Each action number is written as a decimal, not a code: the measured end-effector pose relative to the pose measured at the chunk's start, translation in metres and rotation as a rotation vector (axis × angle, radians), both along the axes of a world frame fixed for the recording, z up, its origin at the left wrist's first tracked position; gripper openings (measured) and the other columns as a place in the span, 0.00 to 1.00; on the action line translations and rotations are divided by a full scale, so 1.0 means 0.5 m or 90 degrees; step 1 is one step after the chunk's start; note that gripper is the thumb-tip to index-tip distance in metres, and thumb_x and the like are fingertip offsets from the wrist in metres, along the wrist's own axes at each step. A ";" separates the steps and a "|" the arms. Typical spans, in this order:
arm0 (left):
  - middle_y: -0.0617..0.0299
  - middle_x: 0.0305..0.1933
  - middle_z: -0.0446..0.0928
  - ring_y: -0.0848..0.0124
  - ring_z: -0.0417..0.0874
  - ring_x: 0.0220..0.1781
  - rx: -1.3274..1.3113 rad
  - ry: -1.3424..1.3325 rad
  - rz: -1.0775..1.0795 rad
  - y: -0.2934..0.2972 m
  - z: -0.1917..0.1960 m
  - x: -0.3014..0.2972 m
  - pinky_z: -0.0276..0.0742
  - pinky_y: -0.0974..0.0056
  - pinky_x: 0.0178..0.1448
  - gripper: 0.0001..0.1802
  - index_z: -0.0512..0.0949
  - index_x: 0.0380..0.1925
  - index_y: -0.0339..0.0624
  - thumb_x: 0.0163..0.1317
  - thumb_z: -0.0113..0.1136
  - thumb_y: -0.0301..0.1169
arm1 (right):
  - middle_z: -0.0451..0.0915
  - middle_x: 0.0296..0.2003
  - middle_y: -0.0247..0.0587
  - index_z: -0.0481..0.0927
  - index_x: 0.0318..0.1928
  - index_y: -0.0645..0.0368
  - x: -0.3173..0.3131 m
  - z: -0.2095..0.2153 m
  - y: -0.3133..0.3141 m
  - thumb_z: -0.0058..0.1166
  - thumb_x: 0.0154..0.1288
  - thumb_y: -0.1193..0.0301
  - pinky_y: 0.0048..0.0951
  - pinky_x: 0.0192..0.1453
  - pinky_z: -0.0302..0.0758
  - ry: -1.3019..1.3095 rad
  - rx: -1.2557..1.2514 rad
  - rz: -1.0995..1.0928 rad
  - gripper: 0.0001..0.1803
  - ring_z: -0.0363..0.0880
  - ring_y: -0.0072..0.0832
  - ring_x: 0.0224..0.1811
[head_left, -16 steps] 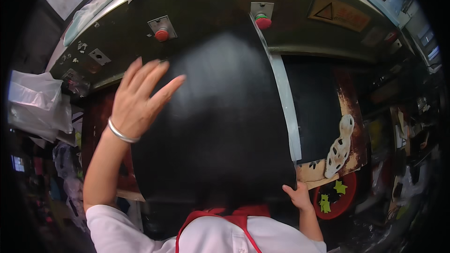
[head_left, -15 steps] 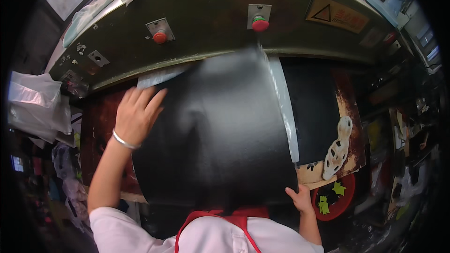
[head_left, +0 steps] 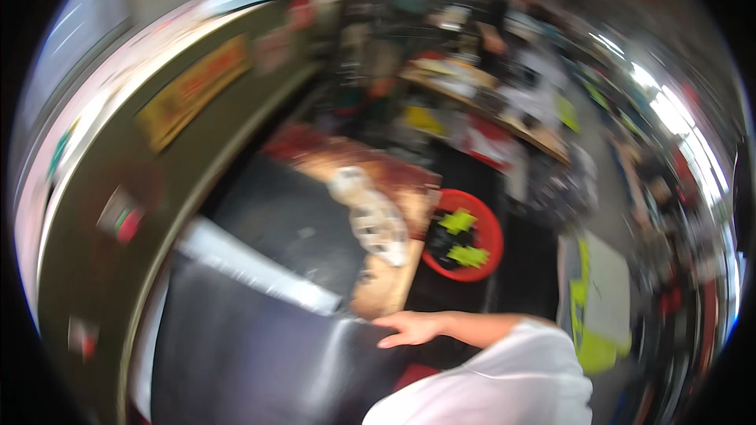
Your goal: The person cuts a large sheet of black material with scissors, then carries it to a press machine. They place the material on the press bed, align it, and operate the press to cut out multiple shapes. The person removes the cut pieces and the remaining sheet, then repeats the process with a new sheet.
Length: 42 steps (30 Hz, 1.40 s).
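Observation:
A large black sheet (head_left: 244, 354), smooth and glossy, fills the lower left of the view. My right hand (head_left: 413, 328) is at its right-hand edge, thumb and fingers closed on the rim; motion blur softens the fingers. My left hand is out of view. A whitish strip (head_left: 256, 264) shows along the sheet's far edge, beside a dark board surface (head_left: 291, 212). Beyond it lies a long white piece with dark holes (head_left: 376, 224), on the brown, worn board edge (head_left: 386, 287).
A red basin (head_left: 494, 240) with yellow-green cut pieces (head_left: 468, 256) stands right of the board. The green machine beam (head_left: 110, 283), with a red button (head_left: 126, 224) and a yellow sign (head_left: 193, 93), runs along the left. A cluttered wooden table (head_left: 543, 142) stands farther back.
The view has swung to the right, blurring much of it. My left hand has left the picture. My right hand stays at the sheet's edge, and the sheet now appears at lower left.

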<state>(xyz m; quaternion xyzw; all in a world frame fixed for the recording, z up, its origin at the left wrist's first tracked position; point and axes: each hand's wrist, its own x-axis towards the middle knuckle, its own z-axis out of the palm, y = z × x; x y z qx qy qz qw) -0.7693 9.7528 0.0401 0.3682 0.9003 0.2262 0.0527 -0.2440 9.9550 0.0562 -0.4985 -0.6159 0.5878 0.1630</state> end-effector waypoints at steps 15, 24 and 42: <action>0.42 0.34 0.80 0.49 0.81 0.38 -0.100 0.137 -0.157 0.118 0.023 -0.050 0.78 0.52 0.43 0.22 0.79 0.40 0.36 0.61 0.60 0.47 | 0.76 0.50 0.55 0.65 0.64 0.61 -0.338 0.048 0.449 0.56 0.64 0.68 0.40 0.59 0.73 0.016 0.305 -0.397 0.29 0.75 0.48 0.54; 0.40 0.41 0.79 0.50 0.80 0.43 -0.076 0.063 -0.118 0.148 0.002 -0.029 0.77 0.54 0.48 0.29 0.75 0.47 0.34 0.58 0.63 0.50 | 0.82 0.38 0.54 0.78 0.48 0.59 -0.137 -0.102 0.081 0.58 0.62 0.61 0.46 0.43 0.77 -0.292 0.238 -0.393 0.19 0.82 0.50 0.39; 0.46 0.54 0.78 0.63 0.80 0.54 0.151 -0.172 -0.067 0.244 -0.115 -0.234 0.72 0.63 0.59 0.25 0.69 0.60 0.33 0.68 0.57 0.36 | 0.72 0.54 0.57 0.74 0.55 0.60 -0.064 -0.072 0.219 0.67 0.51 0.64 0.48 0.60 0.67 -0.422 0.493 -0.384 0.31 0.66 0.54 0.60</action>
